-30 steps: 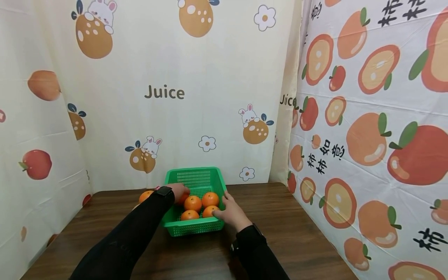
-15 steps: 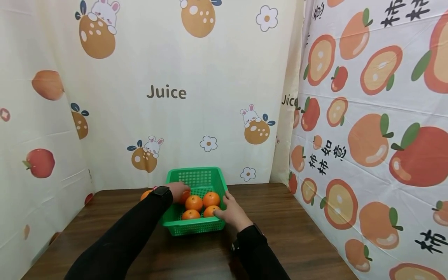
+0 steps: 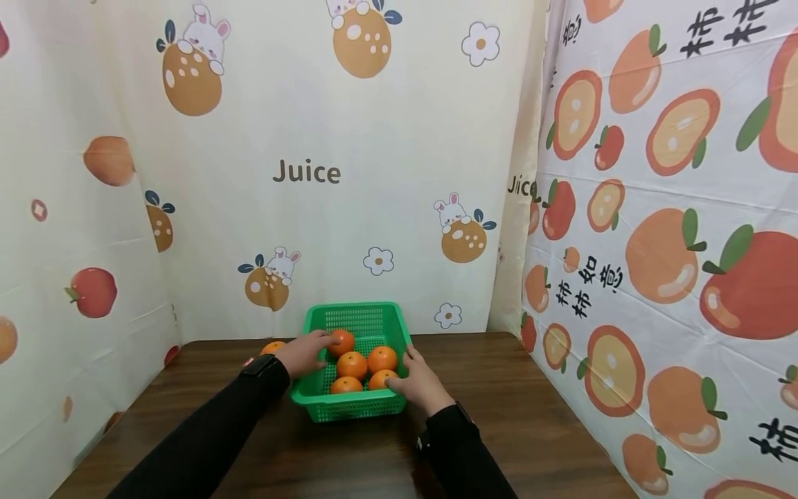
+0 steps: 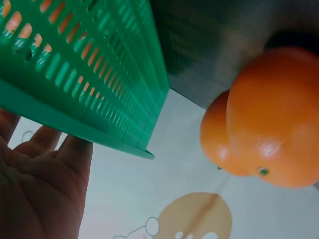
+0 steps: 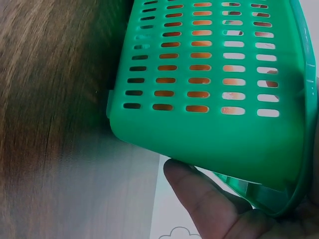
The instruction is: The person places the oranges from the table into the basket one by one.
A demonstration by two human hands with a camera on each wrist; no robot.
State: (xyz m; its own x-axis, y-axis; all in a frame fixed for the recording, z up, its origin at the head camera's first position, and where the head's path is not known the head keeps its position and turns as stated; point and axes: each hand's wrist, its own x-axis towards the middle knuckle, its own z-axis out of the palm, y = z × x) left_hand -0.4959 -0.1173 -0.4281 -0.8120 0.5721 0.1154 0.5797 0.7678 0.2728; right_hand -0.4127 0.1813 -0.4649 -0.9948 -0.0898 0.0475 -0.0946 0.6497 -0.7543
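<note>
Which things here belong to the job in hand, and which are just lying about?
Likely job:
green perforated plastic basket
five round oranges inside
two round oranges beside it

Just surroundings:
brown wood-grain table
cream printed cloth
white fruit-printed cloth

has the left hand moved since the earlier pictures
Yes: in the head view, the left hand has shifted left against the larger "Juice" lettering, showing more of the rearmost orange in the basket.

Diffuse light reached the rear corners of the tabletop (image 3: 499,402). The left wrist view, dimmer, showed glare on an orange (image 4: 274,117).
</note>
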